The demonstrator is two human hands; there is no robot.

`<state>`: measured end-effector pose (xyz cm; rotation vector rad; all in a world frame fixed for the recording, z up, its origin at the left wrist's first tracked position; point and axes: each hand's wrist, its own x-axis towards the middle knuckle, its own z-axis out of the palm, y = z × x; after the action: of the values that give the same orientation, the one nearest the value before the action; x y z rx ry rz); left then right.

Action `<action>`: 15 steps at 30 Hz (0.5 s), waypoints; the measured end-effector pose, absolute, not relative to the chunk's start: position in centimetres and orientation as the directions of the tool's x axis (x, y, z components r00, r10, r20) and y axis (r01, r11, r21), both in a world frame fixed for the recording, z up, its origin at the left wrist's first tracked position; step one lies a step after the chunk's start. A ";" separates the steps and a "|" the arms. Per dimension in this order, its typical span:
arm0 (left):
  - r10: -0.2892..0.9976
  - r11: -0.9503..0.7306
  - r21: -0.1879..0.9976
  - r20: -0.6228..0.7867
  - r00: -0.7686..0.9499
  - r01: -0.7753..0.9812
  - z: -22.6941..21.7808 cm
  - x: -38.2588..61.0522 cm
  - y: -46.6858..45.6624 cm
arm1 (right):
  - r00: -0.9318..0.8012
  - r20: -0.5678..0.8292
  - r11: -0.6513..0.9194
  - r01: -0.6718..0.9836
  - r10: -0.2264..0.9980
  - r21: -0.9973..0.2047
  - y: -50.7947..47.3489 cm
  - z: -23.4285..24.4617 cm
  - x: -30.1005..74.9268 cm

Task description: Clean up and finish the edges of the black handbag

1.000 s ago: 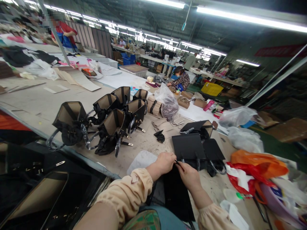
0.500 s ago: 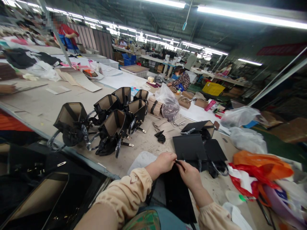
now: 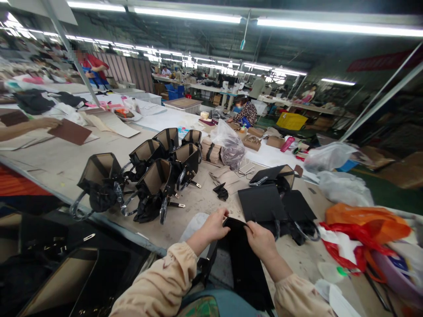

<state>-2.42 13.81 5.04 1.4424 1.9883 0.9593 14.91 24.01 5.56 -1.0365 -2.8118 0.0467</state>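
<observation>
A long black bag piece [image 3: 246, 268] hangs down in front of me toward my lap. My left hand [image 3: 215, 225] pinches the left end of its top edge between thumb and fingers. At the right end of that edge, my right hand [image 3: 259, 237] has a matching closed grip. The edge is stretched between the two hands, with a small gap below it on the left. Just beyond my right hand lie black handbags [image 3: 262, 204] with plastic-wrapped handles. A small crumpled black piece [image 3: 220, 192] rests on the table past my left hand.
Several black handbags [image 3: 155, 176] with beige insides stand open on the table [image 3: 194, 193]. More bags [image 3: 59, 281] are low at the left. Orange and red plastic bags [image 3: 366, 224] lie right. A co-worker's hand [image 3: 44, 123] holds a brown panel [image 3: 70, 132] at far left.
My hands have drawn apart, the left one moving left, so the black piece's top edge now spans between them. The co-worker's hand has come in with a brown panel.
</observation>
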 end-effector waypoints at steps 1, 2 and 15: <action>0.939 0.210 0.776 0.008 -0.343 0.595 5.0 -2.4 13.7 | -0.753 0.128 0.764 0.640 0.645 -0.081 24.0 5.5 14.9; 0.932 0.212 0.758 0.033 -0.361 0.616 5.1 -2.3 13.6 | -0.755 0.129 0.766 0.638 0.643 -0.082 24.1 5.4 14.9; 0.963 0.044 0.351 0.233 -0.133 0.936 6.4 -1.5 14.9 | -0.754 0.114 0.763 0.637 0.646 -0.107 24.1 5.4 14.8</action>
<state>-1.52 14.87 6.43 2.0244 2.2213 0.6555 14.76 24.12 5.43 -1.0302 -2.8126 0.0926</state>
